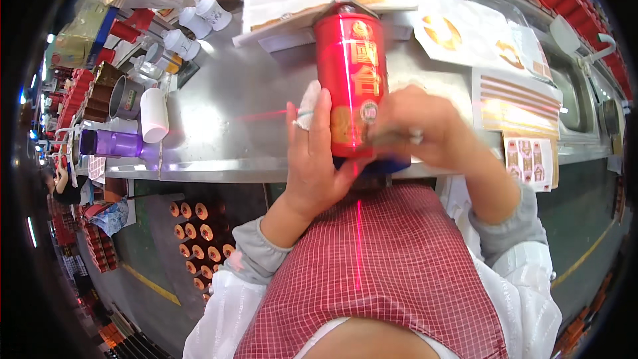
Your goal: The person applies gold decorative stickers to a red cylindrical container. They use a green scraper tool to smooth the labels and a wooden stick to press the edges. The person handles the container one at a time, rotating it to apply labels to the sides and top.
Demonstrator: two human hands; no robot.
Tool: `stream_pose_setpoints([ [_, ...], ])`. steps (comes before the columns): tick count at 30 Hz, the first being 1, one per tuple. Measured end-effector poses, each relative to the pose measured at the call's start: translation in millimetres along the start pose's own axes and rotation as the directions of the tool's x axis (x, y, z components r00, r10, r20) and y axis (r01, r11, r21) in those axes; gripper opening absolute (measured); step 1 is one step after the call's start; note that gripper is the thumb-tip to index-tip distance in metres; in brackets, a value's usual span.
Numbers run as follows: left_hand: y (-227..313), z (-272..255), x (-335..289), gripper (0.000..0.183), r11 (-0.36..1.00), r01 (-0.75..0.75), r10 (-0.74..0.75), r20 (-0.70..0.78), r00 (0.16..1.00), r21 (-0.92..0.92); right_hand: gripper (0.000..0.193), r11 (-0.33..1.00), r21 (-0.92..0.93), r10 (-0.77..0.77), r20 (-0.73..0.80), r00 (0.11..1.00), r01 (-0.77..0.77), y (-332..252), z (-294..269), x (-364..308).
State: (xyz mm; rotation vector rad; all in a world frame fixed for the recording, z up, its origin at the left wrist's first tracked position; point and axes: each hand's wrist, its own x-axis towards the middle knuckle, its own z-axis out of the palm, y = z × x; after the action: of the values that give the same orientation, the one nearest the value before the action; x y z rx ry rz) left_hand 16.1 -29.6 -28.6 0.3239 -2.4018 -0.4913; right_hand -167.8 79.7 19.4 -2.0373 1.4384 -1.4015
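Observation:
A glossy red bottle (349, 80) with gold lettering and a small round pale emblem lies over the steel bench, its base toward me. My left hand (312, 159) grips the base end from the left, thumb under the near edge. White wrapping (307, 103) covers one of its fingers. At the bottle's lower right my right hand (425, 126) is curled and blurred, pressing against or just beside the gold print. Something thin shows between its fingers, too smeared to name. Under the base, a dark blue support (392, 164) shows partly. A red laser line runs along the bottle.
White sheets with gold decals (442, 33) lie right of the bottle, with striped sheets (518, 103) nearer. A sink (571, 86) is at far right. Leftward stand white cups (212, 13), a paper roll (154, 114) and a purple bottle (116, 143). Several round-topped bottles (199, 250) stand below the bench.

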Motion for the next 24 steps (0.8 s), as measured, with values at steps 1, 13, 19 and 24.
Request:
stream_pose_setpoints([
  [1,-0.3,0.5,-0.3,0.09,1.0,0.017,-0.017,-0.008,1.0,0.001,0.012,0.987,-0.049,0.14,-0.177,0.974,-0.151,11.5,-1.5,2.5],
  [13,-14.7,1.7,-11.1,0.094,0.992,0.072,-0.065,0.074,0.995,-0.106,0.012,0.997,-0.036,0.065,0.027,0.998,-0.064,-9.6,-0.8,-5.8],
  [19,-3.6,0.8,-4.6,0.1,0.997,0.078,-0.076,0.053,0.996,-0.029,0.026,0.996,-0.083,-0.038,-0.056,0.998,0.033,2.7,-1.1,-7.0],
  [24,-13.8,3.3,-14.1,0.1,0.981,0.128,-0.115,0.096,0.989,-0.146,0.015,0.974,-0.225,-0.057,-0.215,0.975,0.008,20.6,3.9,-4.8],
])
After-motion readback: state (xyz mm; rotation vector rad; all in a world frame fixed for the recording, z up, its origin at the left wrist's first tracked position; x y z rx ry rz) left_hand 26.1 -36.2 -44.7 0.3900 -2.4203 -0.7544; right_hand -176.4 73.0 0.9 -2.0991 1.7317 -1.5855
